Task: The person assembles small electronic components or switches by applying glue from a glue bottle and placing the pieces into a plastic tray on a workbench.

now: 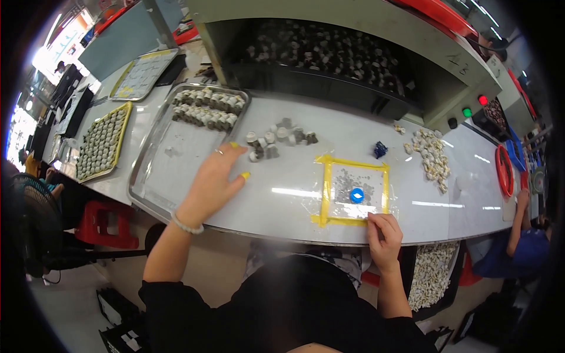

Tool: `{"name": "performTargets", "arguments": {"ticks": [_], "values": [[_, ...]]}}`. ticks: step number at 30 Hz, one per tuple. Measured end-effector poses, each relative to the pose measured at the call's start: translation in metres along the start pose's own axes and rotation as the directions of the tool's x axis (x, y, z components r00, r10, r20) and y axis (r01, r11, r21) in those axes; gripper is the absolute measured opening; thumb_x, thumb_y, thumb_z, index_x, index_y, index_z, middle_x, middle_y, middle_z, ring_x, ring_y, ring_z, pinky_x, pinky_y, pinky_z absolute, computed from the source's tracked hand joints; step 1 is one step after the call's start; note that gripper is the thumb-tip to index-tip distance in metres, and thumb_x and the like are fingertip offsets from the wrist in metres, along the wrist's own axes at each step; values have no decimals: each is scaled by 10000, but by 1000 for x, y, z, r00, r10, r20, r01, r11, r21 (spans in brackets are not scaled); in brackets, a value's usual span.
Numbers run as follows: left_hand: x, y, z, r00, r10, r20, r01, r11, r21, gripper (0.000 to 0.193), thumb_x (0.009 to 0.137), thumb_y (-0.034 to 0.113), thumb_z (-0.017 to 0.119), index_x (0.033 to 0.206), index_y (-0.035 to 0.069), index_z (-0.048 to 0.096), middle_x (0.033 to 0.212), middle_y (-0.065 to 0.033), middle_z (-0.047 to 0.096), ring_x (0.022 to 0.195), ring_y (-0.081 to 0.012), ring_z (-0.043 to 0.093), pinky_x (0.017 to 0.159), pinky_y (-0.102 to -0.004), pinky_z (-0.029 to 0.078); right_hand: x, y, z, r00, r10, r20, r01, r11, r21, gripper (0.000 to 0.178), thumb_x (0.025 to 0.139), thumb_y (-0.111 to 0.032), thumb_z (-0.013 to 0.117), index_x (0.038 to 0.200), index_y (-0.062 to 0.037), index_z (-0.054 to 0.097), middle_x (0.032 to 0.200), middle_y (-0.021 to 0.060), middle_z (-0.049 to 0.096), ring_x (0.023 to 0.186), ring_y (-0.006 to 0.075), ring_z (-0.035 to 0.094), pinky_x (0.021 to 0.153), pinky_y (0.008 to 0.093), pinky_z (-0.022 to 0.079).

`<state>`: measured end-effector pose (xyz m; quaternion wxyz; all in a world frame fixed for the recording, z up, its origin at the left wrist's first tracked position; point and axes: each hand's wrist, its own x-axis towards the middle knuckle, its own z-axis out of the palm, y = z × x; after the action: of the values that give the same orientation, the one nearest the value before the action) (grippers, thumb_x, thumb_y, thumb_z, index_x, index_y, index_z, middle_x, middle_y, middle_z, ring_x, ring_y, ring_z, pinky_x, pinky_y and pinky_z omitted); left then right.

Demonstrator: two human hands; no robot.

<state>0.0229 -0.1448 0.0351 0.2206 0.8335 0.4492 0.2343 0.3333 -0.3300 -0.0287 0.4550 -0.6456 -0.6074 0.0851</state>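
My left hand is stretched over the white table, fingers apart and nothing in its grip; yellow covers sit on two fingertips. Just beyond its fingertips lies a loose group of small white-and-grey cylindrical parts. Close to the table's front edge, my right hand has its fingers curled together at the lower right corner of a yellow tape square. Whatever its fingertips may pinch is too small to tell. Inside the square are many small grey discs and a round blue cap-like piece.
A metal tray at left carries rows of similar parts. Beyond it stands a yellow-rimmed tray. Whitish pieces and a dark blue clump lie at right. Behind rises a grey-green machine housing. Another person's arm shows at far right.
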Motion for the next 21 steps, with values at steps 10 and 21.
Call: {"name": "performTargets", "arguments": {"ticks": [10, 21], "values": [[7, 1, 60, 993, -7, -118, 11, 999, 40, 196, 734, -32, 596, 919, -12, 536, 920, -151, 565, 848, -312, 548, 743, -376, 450, 46, 57, -95, 940, 121, -320, -195, 958, -212, 234, 754, -8, 643, 988, -16, 655, 898, 128, 628, 792, 227, 608, 688, 316, 478], [-23, 33, 85, 963, -256, -88, 182, 853, -489, 142, 759, -62, 602, 855, -6, 514, 853, -42, 540, 701, -92, 495, 648, -224, 428, 64, 140, -127, 920, 335, -205, -388, 856, -342, 303, 756, -95, 654, 1050, -32, 627, 931, 111, 622, 732, 220, 590, 683, 347, 480]]}}
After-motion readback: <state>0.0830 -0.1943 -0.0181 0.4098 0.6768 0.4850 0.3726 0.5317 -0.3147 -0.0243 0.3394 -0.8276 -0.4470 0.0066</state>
